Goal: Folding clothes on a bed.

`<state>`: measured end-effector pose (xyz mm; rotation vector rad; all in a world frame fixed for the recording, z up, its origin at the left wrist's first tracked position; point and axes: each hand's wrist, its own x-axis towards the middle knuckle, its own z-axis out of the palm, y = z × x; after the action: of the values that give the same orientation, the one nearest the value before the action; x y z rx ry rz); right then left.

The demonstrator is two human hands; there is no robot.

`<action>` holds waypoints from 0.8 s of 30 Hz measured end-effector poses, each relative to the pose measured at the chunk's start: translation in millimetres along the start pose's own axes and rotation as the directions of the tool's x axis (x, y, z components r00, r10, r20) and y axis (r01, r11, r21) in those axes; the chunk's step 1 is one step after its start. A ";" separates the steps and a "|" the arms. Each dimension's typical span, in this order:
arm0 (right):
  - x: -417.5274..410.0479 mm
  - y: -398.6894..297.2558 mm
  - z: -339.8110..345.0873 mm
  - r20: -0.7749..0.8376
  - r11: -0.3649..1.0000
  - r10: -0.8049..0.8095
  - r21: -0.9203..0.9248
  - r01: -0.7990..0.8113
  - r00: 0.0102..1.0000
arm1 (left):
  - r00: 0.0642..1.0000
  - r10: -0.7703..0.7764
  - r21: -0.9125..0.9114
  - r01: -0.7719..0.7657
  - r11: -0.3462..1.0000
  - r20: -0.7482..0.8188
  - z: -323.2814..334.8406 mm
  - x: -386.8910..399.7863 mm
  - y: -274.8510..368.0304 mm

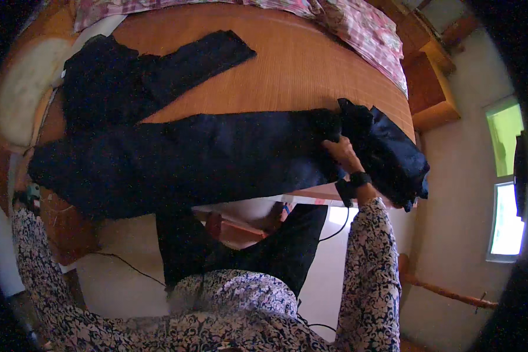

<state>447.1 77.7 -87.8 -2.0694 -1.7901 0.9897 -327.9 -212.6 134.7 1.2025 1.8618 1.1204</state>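
A long dark garment (pixel 193 154), apparently trousers, is stretched sideways across the near edge of the bed. Its other long section (pixel 198 61) is angled away to the upper right, and a small white tag shows at its left edge. My right hand (pixel 344 154) grips the cloth near the right end, its fingers partly sunk in the folds. Beyond that hand lies a bunched, slightly shiny dark cloth (pixel 391 145); whether it belongs to the same garment is unclear. At the far left, my dim left hand (pixel 22 169) holds the garment's pointed left corner.
The bed carries a woven brown mat (pixel 299 75). A pink plaid, flowered cloth (pixel 365 35) lines its far side. A pale rounded cushion-like object (pixel 31 92) sits at left. Wooden furniture (pixel 431 88) stands at right. A black cable (pixel 341 231) hangs below my right wrist.
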 end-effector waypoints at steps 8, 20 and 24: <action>-61.5 3.1 -86.0 -0.281 0.840 -0.202 0.442 0.314 0.938 | 0.967 -0.195 -0.177 0.166 0.970 -0.164 -19.8 62.3 -16.1; -127.2 228.2 -298.6 -0.836 0.955 -0.012 -0.173 -0.243 0.549 | 0.976 -0.219 0.389 0.205 0.898 -0.008 200.8 164.0 56.8; -111.7 277.4 -275.8 -0.890 0.847 0.084 -0.173 -0.502 0.448 | 0.835 0.515 0.511 -0.363 0.779 -0.192 313.9 185.1 10.0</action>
<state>832.8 -21.4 -4.7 -2.4827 -1.1034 -0.5051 -126.1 58.1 -2.7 1.9113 2.2420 1.2174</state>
